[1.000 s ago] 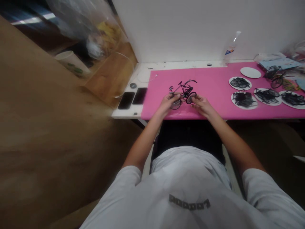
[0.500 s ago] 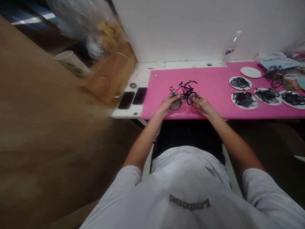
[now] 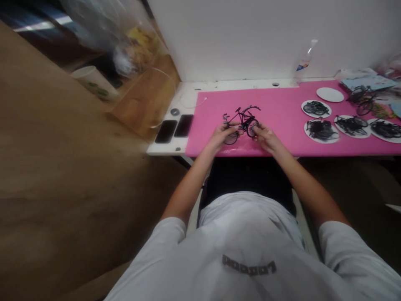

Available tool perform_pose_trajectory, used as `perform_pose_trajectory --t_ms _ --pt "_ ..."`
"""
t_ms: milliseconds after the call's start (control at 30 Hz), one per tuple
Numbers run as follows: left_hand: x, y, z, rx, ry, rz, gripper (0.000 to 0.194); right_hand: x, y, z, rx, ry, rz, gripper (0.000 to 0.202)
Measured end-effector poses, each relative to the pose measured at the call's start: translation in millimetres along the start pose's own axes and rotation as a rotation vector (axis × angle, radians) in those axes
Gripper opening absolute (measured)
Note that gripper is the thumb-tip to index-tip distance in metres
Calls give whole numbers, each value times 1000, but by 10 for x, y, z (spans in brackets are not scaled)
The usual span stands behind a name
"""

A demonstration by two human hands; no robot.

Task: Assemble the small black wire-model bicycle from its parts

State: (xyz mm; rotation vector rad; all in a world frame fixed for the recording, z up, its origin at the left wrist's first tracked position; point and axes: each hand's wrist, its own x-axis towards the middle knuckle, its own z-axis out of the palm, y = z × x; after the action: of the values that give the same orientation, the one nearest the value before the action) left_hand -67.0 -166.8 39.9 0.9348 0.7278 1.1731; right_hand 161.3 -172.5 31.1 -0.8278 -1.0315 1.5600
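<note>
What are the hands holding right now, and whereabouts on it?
A toy bicycle: the left hand grips the frame's front end, near the handlebars, and the right hand holds the rear wheel.

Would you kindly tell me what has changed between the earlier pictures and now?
Very little: the small black model bicycle has shifted slightly to the right, most noticeably at its rear wheel. Nothing was newly taken hold of or let go: the left hand and right hand both keep their hold on it. The round white plates and two black rectangular slabs stayed put.
</note>
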Motion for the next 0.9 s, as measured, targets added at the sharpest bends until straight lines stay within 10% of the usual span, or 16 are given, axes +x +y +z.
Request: perform_pose_trajectory --t_ms 567,900 --pt "73 -87 -36 35 63 65 56 87 147 6 -182 79 -201 63" --pt "128 -120 -12 9 148 115 32 101 139 -10 -182 139 -185 64"
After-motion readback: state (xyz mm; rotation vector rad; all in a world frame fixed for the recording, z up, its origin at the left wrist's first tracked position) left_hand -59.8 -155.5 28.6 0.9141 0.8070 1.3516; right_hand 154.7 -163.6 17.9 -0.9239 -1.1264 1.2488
